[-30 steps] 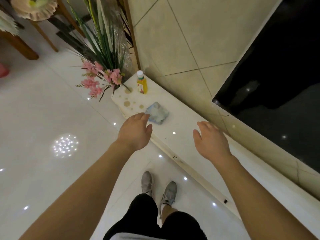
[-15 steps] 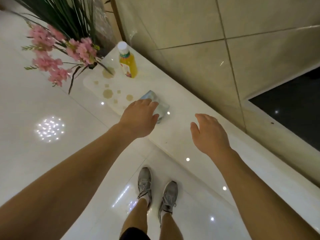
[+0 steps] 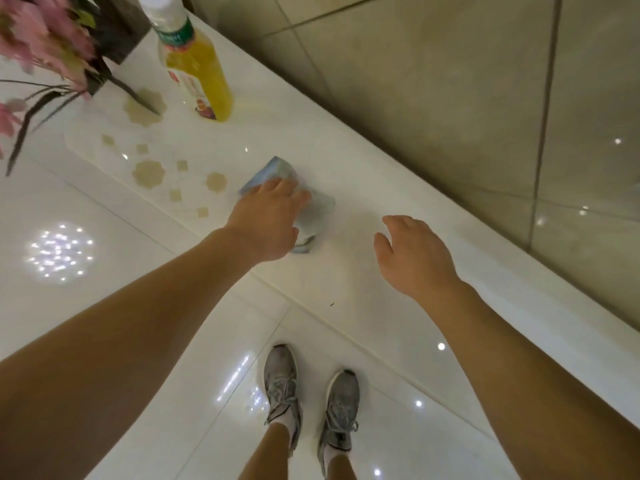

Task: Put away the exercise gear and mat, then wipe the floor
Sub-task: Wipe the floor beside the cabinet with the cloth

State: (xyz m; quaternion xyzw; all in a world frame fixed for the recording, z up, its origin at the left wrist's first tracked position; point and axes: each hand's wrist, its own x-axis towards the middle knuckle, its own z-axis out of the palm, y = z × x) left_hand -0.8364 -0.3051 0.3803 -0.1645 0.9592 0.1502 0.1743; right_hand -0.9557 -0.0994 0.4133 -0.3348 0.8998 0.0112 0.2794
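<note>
A crumpled pale blue cloth (image 3: 317,206) lies on a low white marble ledge (image 3: 363,174) along the wall. My left hand (image 3: 268,223) rests on top of the cloth, fingers curled over its near side, covering much of it. Whether the fingers have closed on it cannot be told. My right hand (image 3: 412,254) hovers open over the ledge to the right of the cloth, fingers apart, holding nothing. No exercise gear or mat is in sight.
A bottle of yellow juice (image 3: 195,60) stands at the ledge's far end beside a vase of pink flowers (image 3: 38,46). Beige tiled wall (image 3: 433,81) rises behind the ledge. My grey sneakers (image 3: 311,400) stand on glossy white floor tiles below.
I have bent closer to the ledge. My left hand moved forward from just short of the cloth to resting on it. My right hand stayed open beside it.
</note>
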